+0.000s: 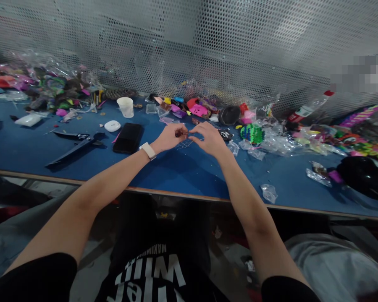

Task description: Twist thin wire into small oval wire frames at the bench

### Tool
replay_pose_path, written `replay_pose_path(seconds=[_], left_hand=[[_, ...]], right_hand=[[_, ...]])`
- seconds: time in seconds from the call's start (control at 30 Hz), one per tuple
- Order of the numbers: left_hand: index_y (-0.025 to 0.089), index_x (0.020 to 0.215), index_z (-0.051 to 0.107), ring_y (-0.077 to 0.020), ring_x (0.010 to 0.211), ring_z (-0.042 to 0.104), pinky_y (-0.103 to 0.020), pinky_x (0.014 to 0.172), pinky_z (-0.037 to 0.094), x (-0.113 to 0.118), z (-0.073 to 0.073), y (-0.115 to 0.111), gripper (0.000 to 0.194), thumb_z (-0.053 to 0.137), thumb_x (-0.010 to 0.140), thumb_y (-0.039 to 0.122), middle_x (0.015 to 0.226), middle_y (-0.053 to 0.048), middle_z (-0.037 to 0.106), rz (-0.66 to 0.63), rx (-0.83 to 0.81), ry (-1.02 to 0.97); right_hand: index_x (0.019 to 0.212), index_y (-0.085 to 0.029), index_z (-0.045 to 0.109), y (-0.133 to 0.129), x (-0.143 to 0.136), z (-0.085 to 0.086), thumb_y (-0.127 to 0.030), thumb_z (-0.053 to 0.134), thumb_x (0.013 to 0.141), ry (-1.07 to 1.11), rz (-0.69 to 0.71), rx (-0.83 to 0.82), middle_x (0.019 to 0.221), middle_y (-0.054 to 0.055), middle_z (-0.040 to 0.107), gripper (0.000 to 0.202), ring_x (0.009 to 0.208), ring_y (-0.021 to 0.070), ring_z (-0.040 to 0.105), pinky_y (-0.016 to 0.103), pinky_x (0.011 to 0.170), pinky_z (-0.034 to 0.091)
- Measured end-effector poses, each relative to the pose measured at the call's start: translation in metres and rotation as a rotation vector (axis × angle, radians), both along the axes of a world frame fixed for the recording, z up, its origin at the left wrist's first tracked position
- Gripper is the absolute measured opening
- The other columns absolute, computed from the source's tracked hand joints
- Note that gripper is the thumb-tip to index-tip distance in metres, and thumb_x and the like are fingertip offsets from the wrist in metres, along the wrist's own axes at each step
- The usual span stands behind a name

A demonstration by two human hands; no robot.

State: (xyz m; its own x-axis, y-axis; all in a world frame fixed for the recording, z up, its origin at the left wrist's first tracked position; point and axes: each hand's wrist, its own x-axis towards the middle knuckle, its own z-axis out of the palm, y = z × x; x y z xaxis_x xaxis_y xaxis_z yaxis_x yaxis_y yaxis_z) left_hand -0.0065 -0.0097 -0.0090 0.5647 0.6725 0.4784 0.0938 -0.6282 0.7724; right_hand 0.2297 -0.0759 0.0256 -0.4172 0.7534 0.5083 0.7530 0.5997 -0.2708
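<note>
Over the middle of the blue table [182, 176], my left hand [171, 137] is closed around a small reddish-brown lump [181, 133], which looks like clay. Facing it, my right hand [208, 137] has thumb and forefinger curled together at the lump's right side. Whatever lies between those right fingertips is too small to make out. Beneath both hands lies a thin clear plastic piece [185, 144], partly covered by them. A black piece with white lettering [226, 134] rests just beyond my right hand.
Left of my hands are a black phone [128, 137], a white case [112, 126], a paper cup [125, 107] and dark blade-like pieces [77, 149]. Colourful clay and plastic bags [280, 140] line the perforated metal screen [164, 46]. A bottle [305, 111] leans at the right.
</note>
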Motion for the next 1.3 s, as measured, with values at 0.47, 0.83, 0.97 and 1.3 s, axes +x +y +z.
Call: replay_pose_path(seconds=[0.47,0.83,0.97,1.3], left_hand=[[0.021,0.097,0.073,-0.0236,0.092,0.072,-0.040,0.087,0.057,0.002,0.013,-0.017,0.017,0.063,0.099,0.007,0.096,-0.008,0.078,0.142,0.367,0.092],[0.021,0.092,0.071,-0.0161,0.073,0.064,-0.032,0.071,0.052,0.004,0.010,-0.008,0.010,0.073,0.098,0.014,0.082,-0.003,0.075,0.123,0.108,-0.042],[0.021,0.089,0.071,-0.0156,0.072,0.062,-0.032,0.071,0.050,0.003,0.011,-0.009,0.010,0.072,0.096,0.013,0.080,-0.002,0.073,0.107,0.103,-0.033],[0.021,0.096,0.074,-0.0215,0.087,0.071,-0.038,0.083,0.058,-0.001,0.014,-0.013,0.012,0.067,0.098,0.011,0.095,-0.008,0.080,0.146,0.282,0.056]], right_hand=[[0.085,-0.026,0.079,0.017,-0.015,-0.021,-0.076,0.084,0.094,0.721,-0.065,-0.361,0.081,0.005,0.077,0.051,0.076,0.0225,0.071,0.040,0.074,0.063],[0.122,-0.030,0.084,0.000,-0.013,-0.007,-0.030,0.072,0.109,0.242,-0.103,0.080,0.121,0.008,0.086,0.018,0.103,0.0294,0.082,0.054,0.100,0.070],[0.127,-0.029,0.084,-0.001,-0.012,-0.007,-0.026,0.072,0.109,0.182,-0.115,0.125,0.124,0.009,0.087,0.022,0.103,0.0286,0.083,0.052,0.101,0.070],[0.120,-0.030,0.087,0.001,-0.011,-0.007,-0.028,0.071,0.110,0.094,-0.127,0.120,0.127,0.011,0.088,0.019,0.126,0.0368,0.080,0.059,0.112,0.066]])
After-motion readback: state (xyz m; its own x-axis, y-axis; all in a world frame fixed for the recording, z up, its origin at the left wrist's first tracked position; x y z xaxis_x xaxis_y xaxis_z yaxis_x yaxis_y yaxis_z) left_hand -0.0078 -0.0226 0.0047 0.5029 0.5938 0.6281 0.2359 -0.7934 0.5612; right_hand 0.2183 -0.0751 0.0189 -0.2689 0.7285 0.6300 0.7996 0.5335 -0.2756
